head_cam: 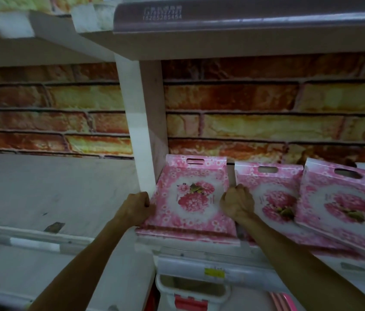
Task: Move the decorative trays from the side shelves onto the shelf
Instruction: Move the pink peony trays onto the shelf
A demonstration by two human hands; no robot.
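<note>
A pink floral tray (190, 198) with cut-out handles lies at the left end of the right shelf, against the white upright post (140, 135). My left hand (135, 207) grips its left edge and my right hand (237, 203) grips its right edge. A second pink tray (273, 198) lies just to its right. A third tray (345, 205) leans tilted over that one at the far right. More pink tray edges show stacked beneath the held tray.
The left shelf board (49, 189) is a bare white surface at the same level. A brick-pattern wall (244, 104) backs both bays, and an upper shelf (222, 41) hangs overhead. A white bin with a red latch (190, 292) sits below the shelf edge.
</note>
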